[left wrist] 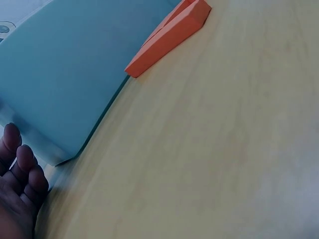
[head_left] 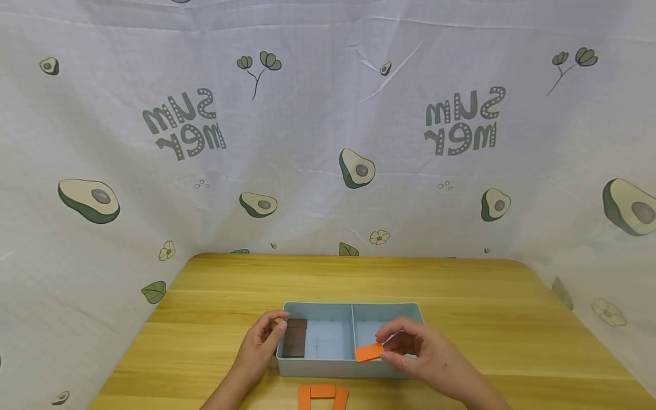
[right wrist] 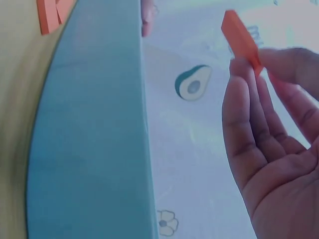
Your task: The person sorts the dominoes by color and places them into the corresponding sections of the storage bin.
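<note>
An orange block, its long axis roughly crosswise, is held above the near rim of the box, by the divider; the right hand, the nearer one, pinches its right end, so the block projects leftward. The left hand, fingers loosely bent and grasping no block, lies at the box's left end, beside the dark brown blocks inside. In front of the box, more orange blocks lie on the table.

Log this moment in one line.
right hand: pinches orange block above box | left hand: at box's left end | brown blocks: in left compartment
</note>
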`<state>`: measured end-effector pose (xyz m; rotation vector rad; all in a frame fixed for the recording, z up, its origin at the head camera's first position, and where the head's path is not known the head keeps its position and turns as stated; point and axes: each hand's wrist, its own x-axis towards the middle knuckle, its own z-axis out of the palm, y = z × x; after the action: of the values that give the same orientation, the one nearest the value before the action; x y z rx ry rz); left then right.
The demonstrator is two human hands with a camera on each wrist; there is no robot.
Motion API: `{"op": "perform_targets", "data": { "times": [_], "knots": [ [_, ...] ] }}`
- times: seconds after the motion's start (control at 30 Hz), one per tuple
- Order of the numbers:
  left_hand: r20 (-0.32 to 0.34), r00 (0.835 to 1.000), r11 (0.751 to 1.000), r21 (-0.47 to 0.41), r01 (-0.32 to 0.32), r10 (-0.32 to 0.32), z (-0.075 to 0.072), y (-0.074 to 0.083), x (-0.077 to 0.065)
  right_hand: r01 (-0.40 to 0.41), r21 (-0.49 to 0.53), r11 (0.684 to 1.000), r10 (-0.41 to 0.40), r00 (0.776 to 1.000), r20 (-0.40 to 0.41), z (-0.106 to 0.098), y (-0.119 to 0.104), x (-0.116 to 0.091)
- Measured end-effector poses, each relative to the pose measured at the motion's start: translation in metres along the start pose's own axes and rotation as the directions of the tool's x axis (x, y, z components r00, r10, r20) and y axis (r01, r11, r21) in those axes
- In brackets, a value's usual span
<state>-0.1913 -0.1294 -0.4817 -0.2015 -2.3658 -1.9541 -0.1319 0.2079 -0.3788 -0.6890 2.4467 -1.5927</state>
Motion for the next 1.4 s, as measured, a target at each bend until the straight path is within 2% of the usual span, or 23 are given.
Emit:
{"op": "perform_targets", "data": {
  "times": [0.17, 0.37, 0.47, 0.7, 1.0, 1.13, 1.27, 1.4],
  "knots": [
    [0.001, 1.000, 1.000, 0.000, -0.002, 0.002, -0.001, 0.000, 0.000, -0.104, -0.008, 0.995, 0.103, 0.988, -0.114, -0.010, -0.003, 0.004],
    [-0.001, 1.000, 1.000, 0.006, -0.010, 0.010, 0.000, 0.000, 0.000, -0.195, -0.045, 0.980, 0.176, 0.948, -0.265, -0.016, -0.006, 0.011],
    [-0.009, 1.000, 1.000, 0.008, -0.020, 0.020, 0.000, 0.000, 0.000, -0.226, -0.067, 0.972, 0.196, 0.933, -0.303, -0.017, -0.005, 0.016],
    [-0.017, 0.999, 1.000, 0.007, -0.030, 0.030, 0.000, 0.001, 0.000, -0.247, -0.102, 0.964, 0.196, 0.912, -0.360, -0.025, 0.001, 0.026],
    [0.000, 1.000, 1.000, -0.003, -0.008, 0.008, 0.000, -0.001, 0.001, -0.275, -0.081, 0.958, 0.224, 0.894, -0.389, -0.034, 0.002, 0.041],
    [0.003, 1.000, 1.000, -0.007, -0.012, 0.012, 0.000, -0.003, 0.002, -0.285, -0.091, 0.954, 0.233, 0.900, -0.369, -0.033, 0.006, 0.047],
    [0.001, 1.000, 1.000, -0.014, -0.023, 0.023, 0.000, -0.004, 0.002, -0.286, -0.120, 0.951, 0.236, 0.918, -0.320, -0.028, 0.014, 0.053],
    [-0.005, 0.999, 0.999, -0.017, -0.032, 0.032, 0.000, -0.005, 0.003, -0.318, -0.192, 0.929, 0.262, 0.927, -0.269, -0.019, 0.022, 0.058]
  ]
}}
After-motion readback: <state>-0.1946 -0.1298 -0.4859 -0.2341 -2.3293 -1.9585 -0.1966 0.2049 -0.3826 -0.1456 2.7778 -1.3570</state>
